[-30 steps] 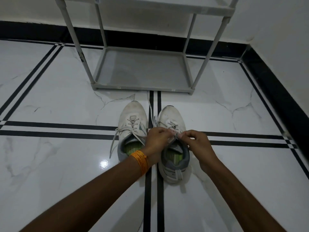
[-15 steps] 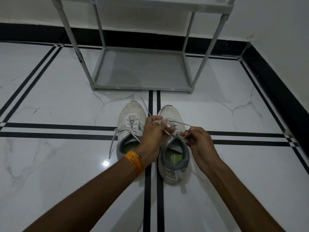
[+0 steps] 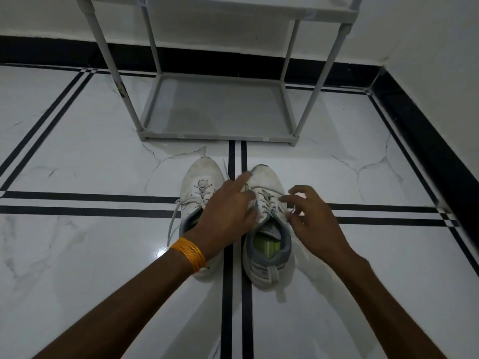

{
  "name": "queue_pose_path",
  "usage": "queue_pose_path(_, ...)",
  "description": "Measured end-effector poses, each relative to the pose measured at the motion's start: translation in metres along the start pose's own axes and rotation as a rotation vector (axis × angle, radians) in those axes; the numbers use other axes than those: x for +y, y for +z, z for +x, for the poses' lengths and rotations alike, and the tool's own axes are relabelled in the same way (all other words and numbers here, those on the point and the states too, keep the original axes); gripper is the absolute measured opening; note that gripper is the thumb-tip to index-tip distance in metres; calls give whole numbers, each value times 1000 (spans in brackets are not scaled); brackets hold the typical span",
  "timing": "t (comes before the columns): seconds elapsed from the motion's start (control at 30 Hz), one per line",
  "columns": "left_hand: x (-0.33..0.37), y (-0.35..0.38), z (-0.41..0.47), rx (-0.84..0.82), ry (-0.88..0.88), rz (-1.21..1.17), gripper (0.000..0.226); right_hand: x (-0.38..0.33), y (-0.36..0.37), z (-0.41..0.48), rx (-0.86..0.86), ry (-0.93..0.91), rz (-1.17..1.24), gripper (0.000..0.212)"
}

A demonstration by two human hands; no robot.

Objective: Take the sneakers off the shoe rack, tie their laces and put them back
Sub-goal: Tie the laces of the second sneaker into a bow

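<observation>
Sneakers (image 3: 264, 203), pair, on floor (image 3: 77, 255) before shoe rack (image 3: 217, 137): judged light, soft-sided; thin limp laces (image 3: 174, 216) best pinched near ends. Left hand (image 3: 225, 216), right hand (image 3: 312, 224): being held open, nothing gripped.

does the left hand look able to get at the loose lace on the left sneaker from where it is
Probably yes. The left hand hovers over the left sneaker, and its loose lace trails on the bare floor just beside the wrist, with nothing lying across it.

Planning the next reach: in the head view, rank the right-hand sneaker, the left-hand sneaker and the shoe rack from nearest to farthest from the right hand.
1. Right-hand sneaker: beside the right hand.
2. Left-hand sneaker: across, under the left hand.
3. Shoe rack: ahead, by the wall.
</observation>
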State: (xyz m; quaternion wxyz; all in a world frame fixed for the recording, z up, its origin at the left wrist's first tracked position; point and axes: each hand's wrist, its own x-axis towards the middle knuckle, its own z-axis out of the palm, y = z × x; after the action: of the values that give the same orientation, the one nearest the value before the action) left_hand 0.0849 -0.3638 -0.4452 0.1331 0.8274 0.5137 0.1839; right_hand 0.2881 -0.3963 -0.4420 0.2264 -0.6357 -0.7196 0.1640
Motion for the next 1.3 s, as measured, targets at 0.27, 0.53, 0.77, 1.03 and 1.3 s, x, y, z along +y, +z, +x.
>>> queue_pose_path(0.27, 8, 24, 2, -146, 12, -5, 10, -20, 0, 10, -193, 118, -92, 13)
queue_pose_path(0.53, 15, 17, 6, -221, -263, -356, 19, -19, -2, 13, -272, 203, -108, 17)
queue_pose_path(0.77, 13, 18, 9, -263, -273, -385, 23, -25, -4, 19, -376, 234, -257, 19)
queue_pose_path(1.03, 11, 21, 9, -217, -465, -731, 31, -12, 2, 11, -174, 409, 258, 20)
queue_pose_path(1.3, 8, 29, 3, -70, -402, -763, 49, -12, 7, 12, -79, 397, 321, 45)
